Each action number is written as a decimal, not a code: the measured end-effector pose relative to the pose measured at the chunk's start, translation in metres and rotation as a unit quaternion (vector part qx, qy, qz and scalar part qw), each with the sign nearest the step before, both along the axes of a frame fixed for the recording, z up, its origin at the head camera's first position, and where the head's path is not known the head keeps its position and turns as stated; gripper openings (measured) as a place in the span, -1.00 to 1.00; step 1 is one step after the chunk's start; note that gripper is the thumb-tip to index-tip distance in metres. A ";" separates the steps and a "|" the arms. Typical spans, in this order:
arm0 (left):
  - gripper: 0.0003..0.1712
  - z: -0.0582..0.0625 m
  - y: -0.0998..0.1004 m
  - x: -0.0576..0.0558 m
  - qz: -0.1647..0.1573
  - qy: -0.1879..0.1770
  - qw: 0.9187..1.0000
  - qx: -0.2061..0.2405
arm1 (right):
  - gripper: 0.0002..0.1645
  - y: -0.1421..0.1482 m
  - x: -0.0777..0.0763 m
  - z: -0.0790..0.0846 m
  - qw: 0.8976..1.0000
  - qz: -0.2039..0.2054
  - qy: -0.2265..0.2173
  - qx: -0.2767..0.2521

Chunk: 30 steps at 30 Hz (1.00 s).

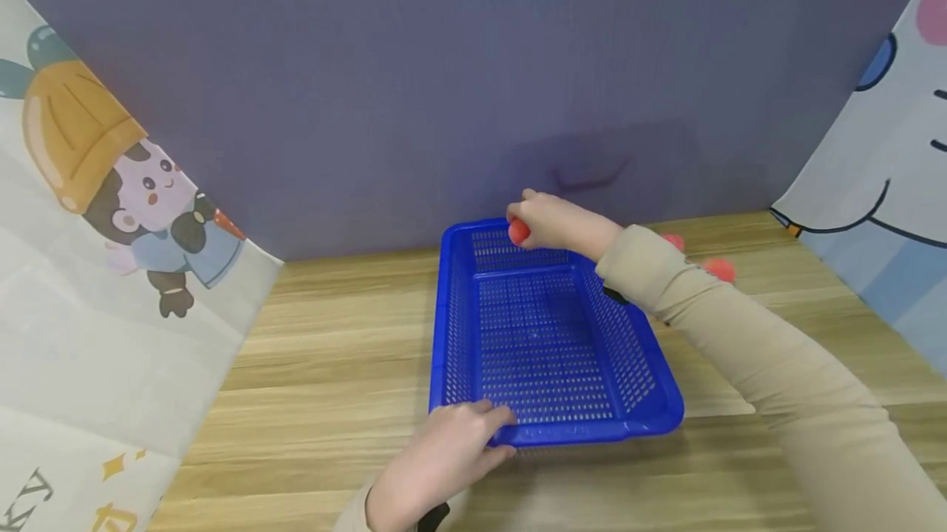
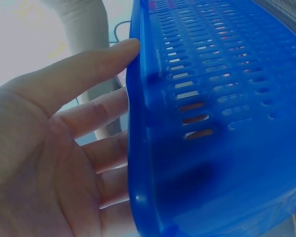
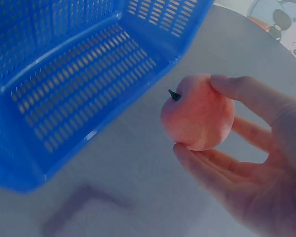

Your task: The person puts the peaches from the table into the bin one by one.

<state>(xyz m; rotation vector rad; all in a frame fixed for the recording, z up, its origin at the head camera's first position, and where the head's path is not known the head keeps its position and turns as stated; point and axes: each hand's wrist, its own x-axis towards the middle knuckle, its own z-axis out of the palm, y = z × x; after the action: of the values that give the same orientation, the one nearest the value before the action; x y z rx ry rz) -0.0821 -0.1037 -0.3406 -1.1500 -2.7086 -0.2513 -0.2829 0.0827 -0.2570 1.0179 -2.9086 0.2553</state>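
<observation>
A blue perforated plastic basket (image 1: 556,433) stands on the wooden table, its bottom bare. My left hand (image 1: 460,443) grips the near rim, left of its middle. In the left wrist view the thumb lies on one side of that rim (image 2: 138,148), while the other fingers pass behind it. Over the basket's far end, my right hand (image 1: 558,224) holds a peach (image 3: 198,113) between thumb and fingers. The fruit is round and pinkish red, with a short dark green stem. In the head view the fingers partly cover it.
Two more reddish round fruits (image 1: 719,270) lie on the table right of the basket, partly behind the right sleeve (image 1: 769,351). A grey-purple panel (image 1: 355,104) rises behind the table. Cartoon-printed white sheets (image 1: 66,335) border both sides.
</observation>
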 end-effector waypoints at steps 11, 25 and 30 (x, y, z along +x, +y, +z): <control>-0.76 0.000 -0.004 0.002 -0.001 0.012 1.000 -0.001 | -0.61 -0.043 -0.024 -0.036 0.999 -0.008 -0.049 -0.014; -0.75 -0.001 -0.003 0.001 0.001 0.014 1.000 -0.013 | -0.65 -0.057 -0.035 -0.076 0.997 -0.029 -0.031 -0.066; -0.76 -0.001 -0.004 0.001 0.000 0.020 1.000 -0.013 | -0.62 -0.060 -0.039 -0.090 0.996 -0.037 -0.030 -0.078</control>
<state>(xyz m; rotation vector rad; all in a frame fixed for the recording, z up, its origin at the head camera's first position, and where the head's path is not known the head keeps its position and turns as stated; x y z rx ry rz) -0.0806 -0.1075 -0.3415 -1.1494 -2.6843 -0.1912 -0.3222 0.0229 -0.3471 0.8924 -2.9152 0.5073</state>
